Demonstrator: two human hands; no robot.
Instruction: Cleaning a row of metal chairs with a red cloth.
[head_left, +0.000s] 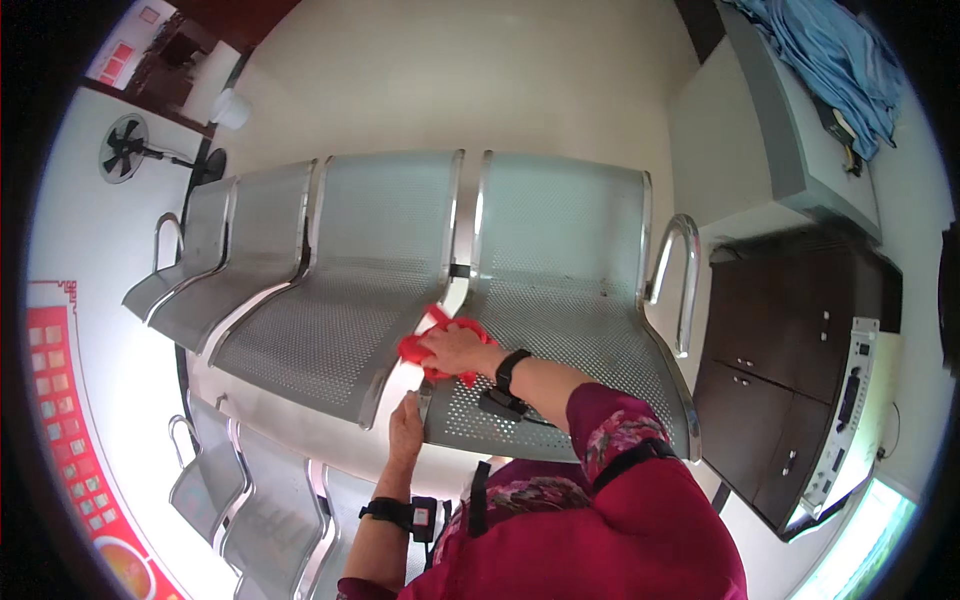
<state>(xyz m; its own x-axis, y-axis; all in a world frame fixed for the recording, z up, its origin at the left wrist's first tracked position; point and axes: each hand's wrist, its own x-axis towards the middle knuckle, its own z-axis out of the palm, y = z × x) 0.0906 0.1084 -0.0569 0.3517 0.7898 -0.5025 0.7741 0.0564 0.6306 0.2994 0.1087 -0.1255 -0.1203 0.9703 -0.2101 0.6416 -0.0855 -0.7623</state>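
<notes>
A crumpled red cloth (472, 328) lies under my right hand (454, 351), whose fingers hold it against the side rail of a perforated metal bench seat (555, 330). Against the front corner of that same seat rests my left hand (406, 429), beside the gap between two seats. Its fingers are partly hidden, so how firmly it grips the edge is unclear. To the left is the neighbouring metal seat (322, 345), joined in the same row. Both wrists carry black straps with small devices.
A chrome armrest (679, 277) curves up at the row's right end. Beyond it stands a dark brown cabinet (757, 360). Another row of metal seats (274, 525) is at lower left. A standing fan (126, 150) and a white bucket (231, 109) are at upper left.
</notes>
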